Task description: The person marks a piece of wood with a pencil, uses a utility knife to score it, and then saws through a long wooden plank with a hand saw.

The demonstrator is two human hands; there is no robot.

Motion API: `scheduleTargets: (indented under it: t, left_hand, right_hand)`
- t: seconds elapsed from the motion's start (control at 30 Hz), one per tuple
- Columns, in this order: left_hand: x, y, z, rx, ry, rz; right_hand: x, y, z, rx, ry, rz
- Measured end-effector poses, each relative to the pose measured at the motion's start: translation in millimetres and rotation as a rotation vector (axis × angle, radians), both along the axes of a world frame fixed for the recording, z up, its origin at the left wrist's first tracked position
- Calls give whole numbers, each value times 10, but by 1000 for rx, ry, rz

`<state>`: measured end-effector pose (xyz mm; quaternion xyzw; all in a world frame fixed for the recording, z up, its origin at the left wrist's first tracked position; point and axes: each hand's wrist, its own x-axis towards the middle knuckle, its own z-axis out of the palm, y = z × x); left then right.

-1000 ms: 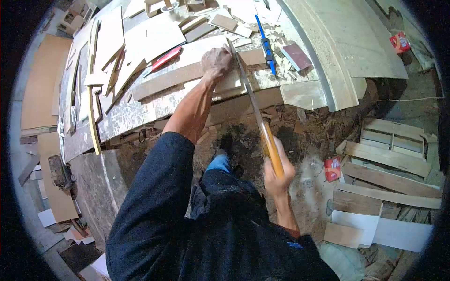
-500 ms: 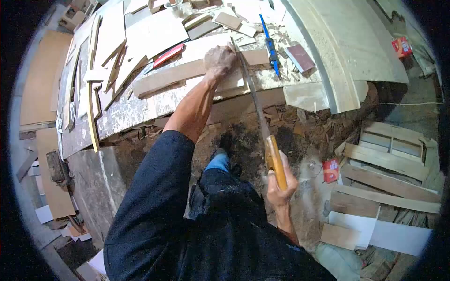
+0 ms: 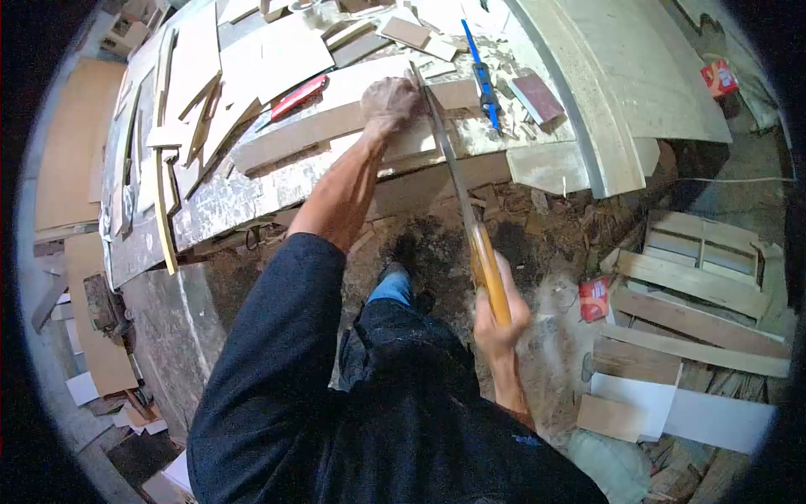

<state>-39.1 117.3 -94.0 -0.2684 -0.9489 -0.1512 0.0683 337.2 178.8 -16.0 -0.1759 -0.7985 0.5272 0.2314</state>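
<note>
In my right hand (image 3: 504, 323) is the yellow handle of a handsaw (image 3: 450, 160), with the fingers wrapped round it. Its narrow blade points away from me, across the bench's near edge, over a long wooden board (image 3: 306, 137). Just left of the blade, my left hand (image 3: 391, 104) is closed on this board and presses it against the bench; its fingertips are partly hidden. Beneath the board lies a paler flat piece. A red-handled tool (image 3: 300, 97) rests behind the board, and a blue tool (image 3: 481, 80) lies right of the saw.
Offcuts and white panels (image 3: 281, 63) cover the dusty workbench (image 3: 243, 197). A reddish-brown block (image 3: 537, 99) lies near the blue tool. Pale long panels (image 3: 579, 84) stand at the right. Wood frames (image 3: 693, 281) and a red packet (image 3: 593, 299) lie on the littered floor.
My right hand and the saw have moved slightly forward and up in the view. My left hand stays on the board.
</note>
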Motion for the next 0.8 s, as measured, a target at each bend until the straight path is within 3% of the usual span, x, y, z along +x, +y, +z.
scheduleTargets:
  t: [0.03, 0.13, 0.27, 0.4, 0.43, 0.57, 0.7, 0.8]
  left_hand:
    - [52, 65, 177, -98, -106, 71]
    - [26, 36, 198, -32, -66, 92]
    - [9, 58, 51, 76, -40, 123]
    - [-8, 72, 105, 117, -153, 149]
    - [-3, 68, 165, 4, -173, 157]
    - [-54, -61, -64, 27, 32, -12]
    - [44, -13, 103, 40, 14, 48]
    - [20, 86, 223, -12, -151, 178]
  right_hand:
    - [-299, 63, -52, 36, 55, 13]
    - [-960, 208, -214, 30, 73, 29]
    - [-804, 86, -70, -45, -27, 34]
    - [-148, -8, 72, -40, -2, 35]
    - [-207, 6, 27, -9, 33, 42]
    - [-833, 138, -144, 121, 85, 28]
    - [-890, 133, -219, 4, 58, 9]
    - [-908, 53, -244, 36, 117, 1]
